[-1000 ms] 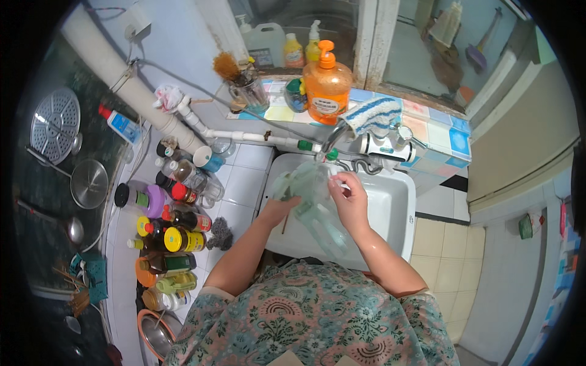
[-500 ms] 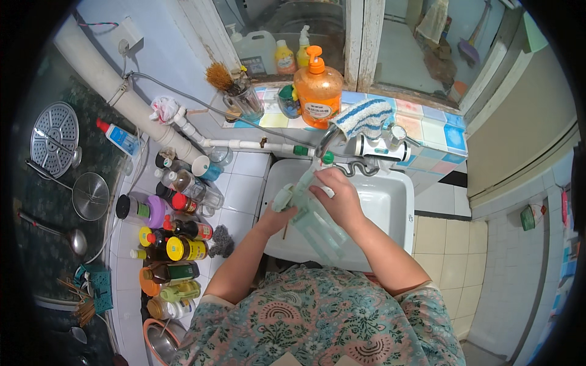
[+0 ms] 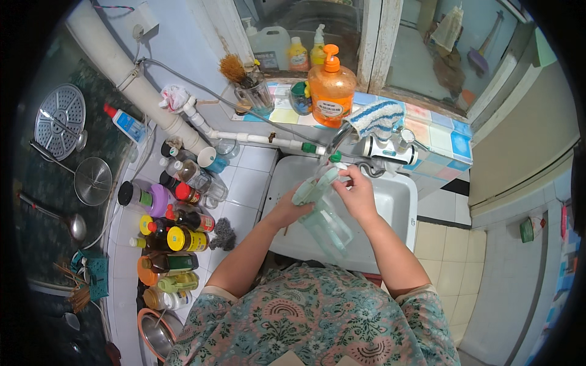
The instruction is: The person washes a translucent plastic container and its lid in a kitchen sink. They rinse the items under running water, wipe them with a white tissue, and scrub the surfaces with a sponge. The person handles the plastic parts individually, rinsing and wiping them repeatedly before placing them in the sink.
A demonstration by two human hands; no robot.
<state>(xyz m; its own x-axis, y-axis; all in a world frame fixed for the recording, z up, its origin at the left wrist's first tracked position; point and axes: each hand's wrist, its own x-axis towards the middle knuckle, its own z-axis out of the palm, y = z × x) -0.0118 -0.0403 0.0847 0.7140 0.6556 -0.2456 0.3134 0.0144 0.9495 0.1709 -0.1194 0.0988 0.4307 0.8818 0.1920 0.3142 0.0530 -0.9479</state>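
Over the white sink [image 3: 397, 201], both my hands hold a pale green, see-through plastic jug [image 3: 326, 229], tilted with its mouth up toward the tap. My left hand [image 3: 290, 208] grips it near the rim, fingers wrapped round the side. With fingers bent in a pinch, my right hand [image 3: 357, 192] holds a pale green rounded piece [image 3: 328, 179] at the mouth; whether it is a lid or part of the rim I cannot tell. Just beyond is the metal tap spout [image 3: 337, 139]. Water from it cannot be made out clearly.
A blue-striped cloth [image 3: 377, 119] hangs over the tap [image 3: 390, 149]. Behind it, an orange pump bottle [image 3: 331, 91] stands on the tiled ledge beside a glass holding brushes [image 3: 255, 97]. Several sauce bottles and jars [image 3: 187, 239] crowd the left counter, near a grey scrubber [image 3: 223, 235].
The jug's mouth has turned more into view. My right hand has shifted right and slightly down, away from the spout; my left hand has moved slightly up and right. The whole view has shifted slightly.
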